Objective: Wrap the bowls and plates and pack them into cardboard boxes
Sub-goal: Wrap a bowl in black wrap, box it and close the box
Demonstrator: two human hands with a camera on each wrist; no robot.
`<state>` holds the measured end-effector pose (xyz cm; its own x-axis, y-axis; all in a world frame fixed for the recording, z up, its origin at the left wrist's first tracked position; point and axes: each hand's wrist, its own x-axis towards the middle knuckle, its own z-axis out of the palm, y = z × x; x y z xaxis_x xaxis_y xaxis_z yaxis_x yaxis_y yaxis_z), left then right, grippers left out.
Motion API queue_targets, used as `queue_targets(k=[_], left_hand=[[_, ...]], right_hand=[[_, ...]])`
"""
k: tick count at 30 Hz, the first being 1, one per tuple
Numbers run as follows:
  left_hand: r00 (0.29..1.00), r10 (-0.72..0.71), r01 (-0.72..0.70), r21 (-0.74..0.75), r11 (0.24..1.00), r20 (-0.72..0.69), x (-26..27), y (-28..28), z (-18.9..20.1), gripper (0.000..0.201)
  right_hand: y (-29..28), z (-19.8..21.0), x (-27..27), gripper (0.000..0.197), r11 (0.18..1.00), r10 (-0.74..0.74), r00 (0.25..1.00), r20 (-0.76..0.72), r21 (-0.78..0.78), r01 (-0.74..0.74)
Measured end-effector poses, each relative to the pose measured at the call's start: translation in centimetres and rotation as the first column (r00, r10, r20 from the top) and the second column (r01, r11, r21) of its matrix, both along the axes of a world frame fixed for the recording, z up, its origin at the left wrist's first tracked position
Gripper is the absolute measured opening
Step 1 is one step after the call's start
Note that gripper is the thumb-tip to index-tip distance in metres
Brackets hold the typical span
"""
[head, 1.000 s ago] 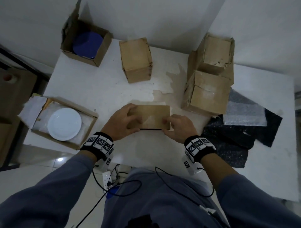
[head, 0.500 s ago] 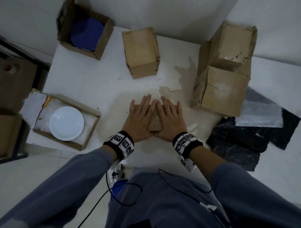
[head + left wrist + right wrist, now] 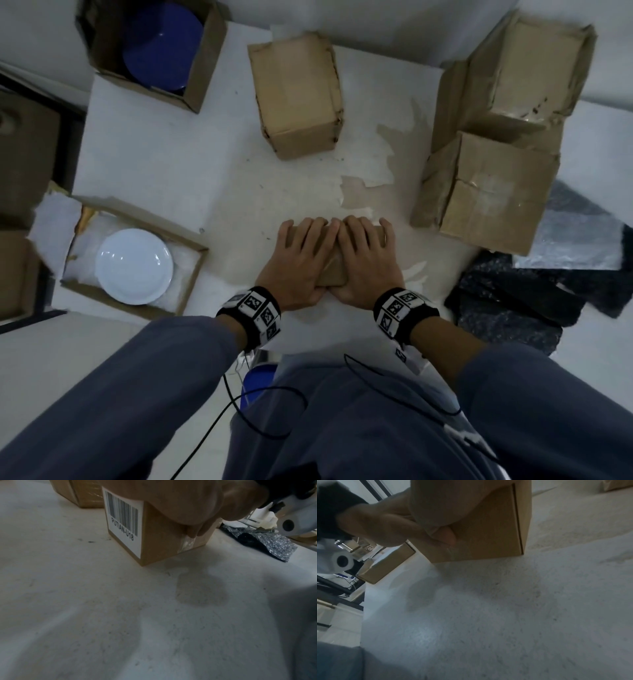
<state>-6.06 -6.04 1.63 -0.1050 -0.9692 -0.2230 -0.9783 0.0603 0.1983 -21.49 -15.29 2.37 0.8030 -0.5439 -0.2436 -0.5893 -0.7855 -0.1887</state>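
Since a second ago both hands have shifted from the box's sides onto its top | left hand (image 3: 301, 262) and right hand (image 3: 364, 260) lie flat, fingers straight, thumbs against the near face | small cardboard box (image 3: 164, 538) stands near-centre on the table (image 3: 164, 164).

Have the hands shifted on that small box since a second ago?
Yes. Left hand and right hand came from the small box ends onto its top, side by side.

Both hands cover most of the small cardboard box (image 3: 334, 270) at centre; its contents cannot be seen. At upper left, the box wall hides part of the blue plate (image 3: 161, 54).
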Motion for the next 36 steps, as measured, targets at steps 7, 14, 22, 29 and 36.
queue_targets(k=[7,14,22,29,36], left_hand=[[0.999,0.013,-0.014,0.013,1.000,0.043,0.0,-0.6,0.8,0.100],[0.956,0.289,-0.287,0.054,0.957,-0.050,-1.2,-4.5,2.8,0.097],[0.677,0.715,-0.645,0.328,0.691,-0.175,-4.6,-15.3,5.4,0.102],[0.524,0.821,-0.744,0.345,0.571,-0.229,-9.2,-24.5,5.1,0.095],[0.938,0.227,-0.181,0.188,0.965,-0.263,-5.8,-19.3,2.4,0.105]], right_hand=[[-0.6,0.9,-0.1,0.104,0.999,0.021,0.999,-0.046,0.036,-0.019],[-4.5,5.3,-2.7,0.081,0.995,-0.104,0.982,0.157,0.026,0.101],[-9.8,8.0,-5.4,0.049,0.836,-0.491,0.718,0.494,0.035,0.548],[-11.3,6.1,-8.6,0.055,0.676,-0.684,0.631,0.366,-0.007,0.737],[-10.8,3.8,-9.8,0.070,0.736,-0.657,0.708,0.258,0.014,0.677]])
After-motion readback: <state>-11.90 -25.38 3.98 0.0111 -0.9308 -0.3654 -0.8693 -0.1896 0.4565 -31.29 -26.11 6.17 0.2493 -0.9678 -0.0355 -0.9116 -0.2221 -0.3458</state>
